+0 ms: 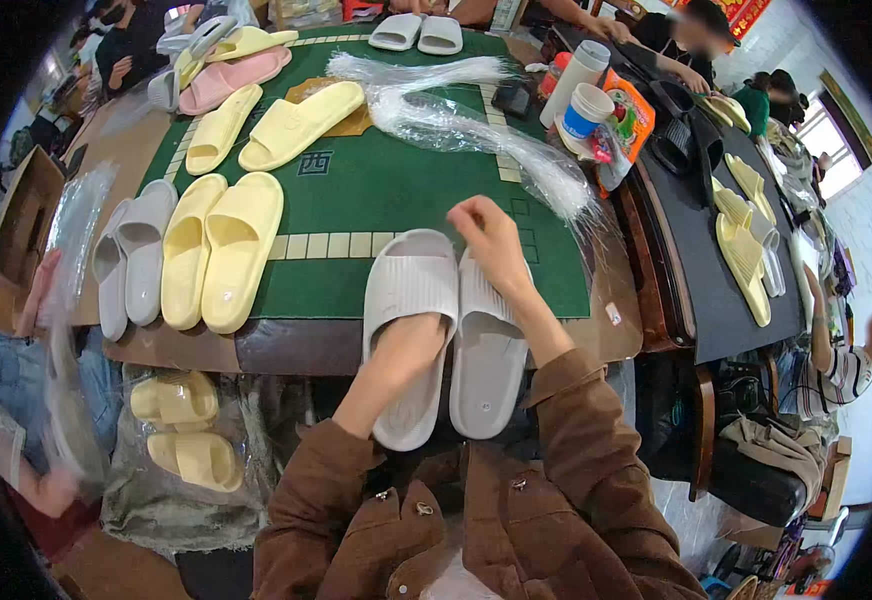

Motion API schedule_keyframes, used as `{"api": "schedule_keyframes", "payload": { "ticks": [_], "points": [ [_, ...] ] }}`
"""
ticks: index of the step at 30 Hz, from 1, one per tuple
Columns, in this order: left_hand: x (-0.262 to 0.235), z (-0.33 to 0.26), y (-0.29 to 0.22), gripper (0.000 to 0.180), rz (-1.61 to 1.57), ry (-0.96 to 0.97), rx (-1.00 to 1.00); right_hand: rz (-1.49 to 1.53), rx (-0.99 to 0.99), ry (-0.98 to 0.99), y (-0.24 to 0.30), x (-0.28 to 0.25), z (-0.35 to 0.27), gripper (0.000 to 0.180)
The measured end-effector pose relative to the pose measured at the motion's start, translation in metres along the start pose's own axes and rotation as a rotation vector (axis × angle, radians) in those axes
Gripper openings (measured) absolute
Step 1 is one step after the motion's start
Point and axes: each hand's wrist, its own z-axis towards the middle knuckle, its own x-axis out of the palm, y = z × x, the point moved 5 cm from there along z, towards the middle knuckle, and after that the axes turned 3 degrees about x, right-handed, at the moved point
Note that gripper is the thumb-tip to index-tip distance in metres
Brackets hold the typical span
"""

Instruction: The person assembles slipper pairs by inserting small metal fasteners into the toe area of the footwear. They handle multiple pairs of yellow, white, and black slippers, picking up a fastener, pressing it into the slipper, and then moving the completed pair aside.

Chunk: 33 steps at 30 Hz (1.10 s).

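Note:
A pair of light grey slippers lies side by side in front of me, toes on the green mat and heels over the table's near edge. My left hand [414,345] reaches under the ribbed strap of the left grey slipper [408,275]; its fingers are hidden inside. Above the toe of the right grey slipper [486,385], my right hand [491,240] is closed, thumb and fingertips pinched together. Whatever lies between those fingertips is too small to make out. A bundle of thin, clear plastic strands [476,125] stretches across the mat beyond my right hand.
Yellow slippers [241,250] and a grey pair [138,255] stand at left on the green mat [346,200]. Bagged yellow slippers [191,455] lie below the table's edge. A paper cup [586,112] stands at right. People work around another table holding black and yellow slippers.

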Motion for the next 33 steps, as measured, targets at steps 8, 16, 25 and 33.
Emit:
{"api": "schedule_keyframes", "payload": {
  "ticks": [8, 16, 25, 33],
  "points": [
    [-0.020, -0.040, -0.018, 0.025, -0.180, -0.050, 0.080, 1.063, 0.436, -0.514, -0.028, -0.038, -0.017, 0.015],
    [-0.024, -0.050, -0.021, 0.024, -0.184, -0.172, 0.118, 0.938, 0.084, -0.861, -0.051, -0.187, -0.068, 0.016],
    [-0.001, -0.044, -0.040, 0.044, 0.019, -0.290, 0.181, -0.351, -0.110, -1.371, -0.014, -0.385, -0.159, 0.020],
    [0.010, -0.008, -0.042, 0.047, 0.168, -0.229, -0.033, -0.704, 0.252, -1.169, -0.073, -0.431, -0.142, 0.021]
  ]
}}
